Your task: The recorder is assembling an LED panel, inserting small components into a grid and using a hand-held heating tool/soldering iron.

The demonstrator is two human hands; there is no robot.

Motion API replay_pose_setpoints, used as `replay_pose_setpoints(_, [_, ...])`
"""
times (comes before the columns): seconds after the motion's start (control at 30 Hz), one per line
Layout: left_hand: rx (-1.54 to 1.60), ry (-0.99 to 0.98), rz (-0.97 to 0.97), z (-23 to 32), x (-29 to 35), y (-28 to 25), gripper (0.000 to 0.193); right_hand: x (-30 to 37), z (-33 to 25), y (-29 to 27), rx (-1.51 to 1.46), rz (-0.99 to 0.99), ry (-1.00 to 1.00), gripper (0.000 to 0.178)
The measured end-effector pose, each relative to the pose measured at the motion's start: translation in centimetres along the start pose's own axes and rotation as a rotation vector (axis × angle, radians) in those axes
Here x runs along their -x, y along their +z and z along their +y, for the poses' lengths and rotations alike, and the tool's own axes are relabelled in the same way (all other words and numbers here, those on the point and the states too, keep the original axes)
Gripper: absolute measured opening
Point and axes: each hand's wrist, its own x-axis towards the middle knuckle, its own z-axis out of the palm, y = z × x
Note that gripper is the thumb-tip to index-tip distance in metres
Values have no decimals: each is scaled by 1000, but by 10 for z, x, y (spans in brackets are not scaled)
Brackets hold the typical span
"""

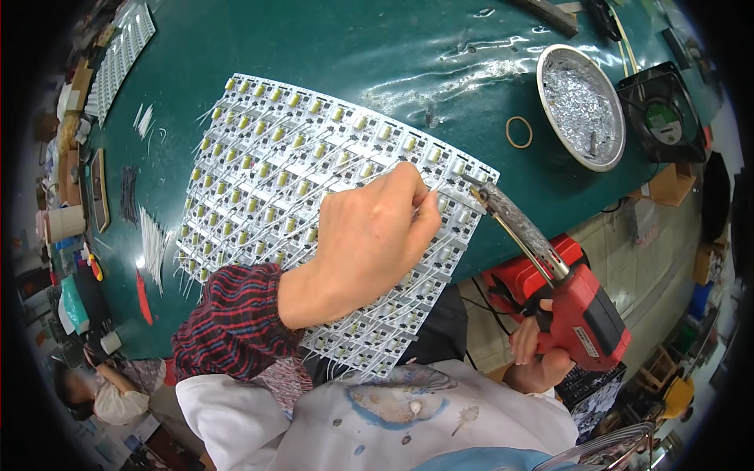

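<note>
Gripping the red soldering gun (585,322) with the right hand (534,349). Pinching apparently a thin wire (460,198) with the left hand (369,235), nearer, directly over the circuit board (259,157), slanted lengthwise far-left to near-right across the green table's (314,39) edge. Holding the gun's tip at the board's right corner.

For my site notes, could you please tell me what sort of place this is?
Probably an electronics workshop: a red soldering gun, a panel of circuit boards and a bundle of white wires.
</note>
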Motion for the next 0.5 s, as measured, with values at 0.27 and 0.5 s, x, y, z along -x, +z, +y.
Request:
replay_pose_setpoints(0.27, [18, 99, 49, 1, -5, -8, 8, -6, -2, 3, 14, -25, -25, 83])
replay_pose_setpoints(0.5, [113, 44, -41, 6, -6, -19, 3, -3, -10, 2, 44, 71, -25, 83])
